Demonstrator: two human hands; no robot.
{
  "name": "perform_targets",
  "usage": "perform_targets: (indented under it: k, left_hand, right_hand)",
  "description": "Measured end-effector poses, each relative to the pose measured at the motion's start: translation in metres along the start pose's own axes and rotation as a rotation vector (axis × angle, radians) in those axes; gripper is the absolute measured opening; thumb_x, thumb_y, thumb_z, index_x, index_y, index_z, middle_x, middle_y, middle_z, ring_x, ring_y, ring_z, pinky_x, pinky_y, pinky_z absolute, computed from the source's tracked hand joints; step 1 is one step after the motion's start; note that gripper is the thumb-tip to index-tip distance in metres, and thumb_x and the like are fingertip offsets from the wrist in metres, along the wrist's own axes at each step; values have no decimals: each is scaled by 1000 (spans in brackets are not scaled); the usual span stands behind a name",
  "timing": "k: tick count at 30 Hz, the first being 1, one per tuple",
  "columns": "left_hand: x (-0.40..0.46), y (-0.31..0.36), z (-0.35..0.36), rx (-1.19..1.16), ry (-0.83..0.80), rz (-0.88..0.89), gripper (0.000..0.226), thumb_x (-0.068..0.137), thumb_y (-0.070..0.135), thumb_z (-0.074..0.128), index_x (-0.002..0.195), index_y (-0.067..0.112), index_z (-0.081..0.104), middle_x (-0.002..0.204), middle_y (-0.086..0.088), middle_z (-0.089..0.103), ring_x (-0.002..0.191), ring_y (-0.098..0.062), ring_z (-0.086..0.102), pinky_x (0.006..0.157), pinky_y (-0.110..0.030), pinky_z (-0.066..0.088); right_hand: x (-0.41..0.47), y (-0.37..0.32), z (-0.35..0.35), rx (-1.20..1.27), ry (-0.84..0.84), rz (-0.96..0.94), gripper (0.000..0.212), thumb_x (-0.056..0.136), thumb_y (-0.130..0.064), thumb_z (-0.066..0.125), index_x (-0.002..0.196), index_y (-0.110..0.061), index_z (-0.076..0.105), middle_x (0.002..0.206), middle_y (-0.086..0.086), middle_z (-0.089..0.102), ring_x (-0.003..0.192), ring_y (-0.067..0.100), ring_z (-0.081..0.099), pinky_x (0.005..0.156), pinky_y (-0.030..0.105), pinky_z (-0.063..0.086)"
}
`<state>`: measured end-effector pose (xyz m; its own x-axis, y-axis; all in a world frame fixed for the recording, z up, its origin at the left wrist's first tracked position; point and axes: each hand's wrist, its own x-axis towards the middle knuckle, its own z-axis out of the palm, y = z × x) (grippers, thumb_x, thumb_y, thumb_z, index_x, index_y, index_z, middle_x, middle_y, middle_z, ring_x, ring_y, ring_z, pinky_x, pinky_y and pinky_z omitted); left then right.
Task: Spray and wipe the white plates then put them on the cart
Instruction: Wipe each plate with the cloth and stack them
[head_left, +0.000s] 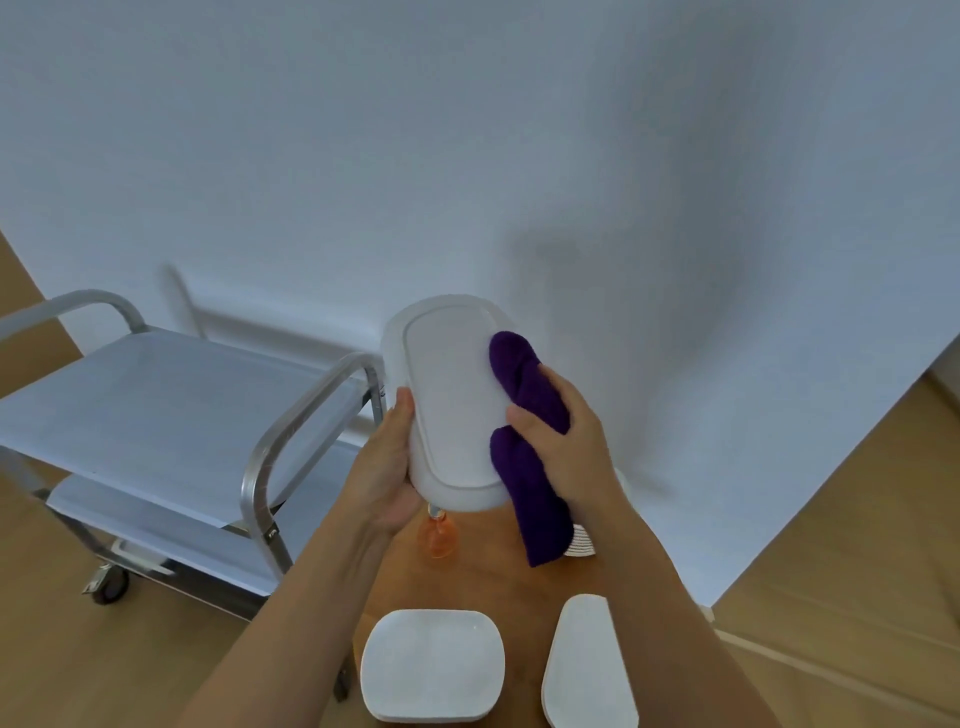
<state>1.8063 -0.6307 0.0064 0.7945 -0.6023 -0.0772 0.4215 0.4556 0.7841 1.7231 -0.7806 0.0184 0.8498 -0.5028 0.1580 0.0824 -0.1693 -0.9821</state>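
L hand (387, 467) grips long oval white plate (449, 400) upright, long axis near vertical; R hand (558, 431) clutches purple cloth (524, 452) against its right edge; steel cart (156, 395) lies left.

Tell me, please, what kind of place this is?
Probably a dish-cleaning station in a kitchen or staged workroom. A steel cart stands by a wooden table with white plates, and the hands wipe a plate with a cloth.
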Motion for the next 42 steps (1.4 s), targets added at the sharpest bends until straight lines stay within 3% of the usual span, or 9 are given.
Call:
perform_targets:
  k: [4, 8, 16, 20, 24, 28, 31, 36, 42]
  left_hand:
    - [-1, -5, -11, 73, -29, -149, 50, 85, 42, 49, 124, 12, 60, 121, -14, 66, 110, -28, 64, 89, -39, 55]
    - [4, -16, -15, 122, -5, -210, 47, 85, 46, 50, 119, 16, 64, 117, -10, 69, 108, -24, 66, 82, -35, 57]
    - [24, -18, -6, 428, 177, -405, 92, 81, 78, 33, 146, 13, 33, 145, -17, 41, 128, -36, 46, 94, -53, 45]
    - [36, -7, -10, 386, 213, -521, 84, 82, 71, 48, 114, -6, 52, 90, -17, 71, 80, -26, 69, 68, -36, 56]
    - [35, -30, -25, 573, 268, -609, 29, 88, 20, 60, 106, -4, 57, 67, -9, 61, 53, -15, 59, 44, -20, 51]
    - [30, -61, -41, 525, 299, -681, 23, 85, 3, 58, 107, -4, 58, 79, -15, 65, 63, -21, 65, 44, -21, 53]
    - [22, -101, -44, 483, 380, -761, 24, 81, -3, 61, 105, -1, 57, 91, -20, 65, 67, -26, 69, 47, -28, 56]
    - [3, -188, -45, 337, 516, -881, 14, 84, -11, 53, 98, -6, 55, 89, -20, 62, 75, -30, 64, 48, -31, 58]
    - [-10, -272, -45, 314, 594, -904, 27, 84, -13, 58, 102, 7, 56, 104, -12, 61, 89, -29, 66, 56, -32, 60]
  right_hand:
    - [9, -6, -23, 225, -150, 236, 51, 76, -15, 75, 121, -27, 57, 107, 1, 69, 89, 18, 69, 69, 30, 56]
    - [3, 0, -28, 242, -55, 190, 34, 74, -2, 71, 99, -25, 65, 83, 0, 71, 67, 14, 69, 55, 24, 53]
    - [-31, 23, -22, -301, -7, -193, 53, 78, -7, 67, 120, -36, 51, 95, -25, 63, 89, -3, 60, 73, 10, 50]
    - [-57, 51, -24, -655, -99, -500, 55, 76, -16, 68, 129, -15, 54, 100, -3, 65, 83, 8, 60, 62, 11, 49]
    - [-74, 87, -30, -901, -184, -564, 66, 64, -15, 83, 125, -11, 58, 98, 4, 68, 80, 16, 65, 56, 19, 54]
    - [-85, 118, -52, -676, -279, -198, 65, 78, -42, 68, 135, -41, 37, 120, -20, 54, 105, -5, 52, 79, 4, 39]
    - [-89, 147, -71, -477, -211, 82, 62, 80, -48, 64, 122, -68, 23, 113, -46, 37, 107, -27, 35, 76, -4, 34]
    - [-98, 203, -102, -414, 29, 315, 64, 83, -37, 67, 139, -39, 35, 112, -37, 38, 106, -9, 45, 87, 7, 34]
    - [-112, 255, -138, -466, 97, 523, 63, 85, -34, 65, 140, -34, 36, 126, -10, 48, 105, 4, 48, 83, 17, 39]
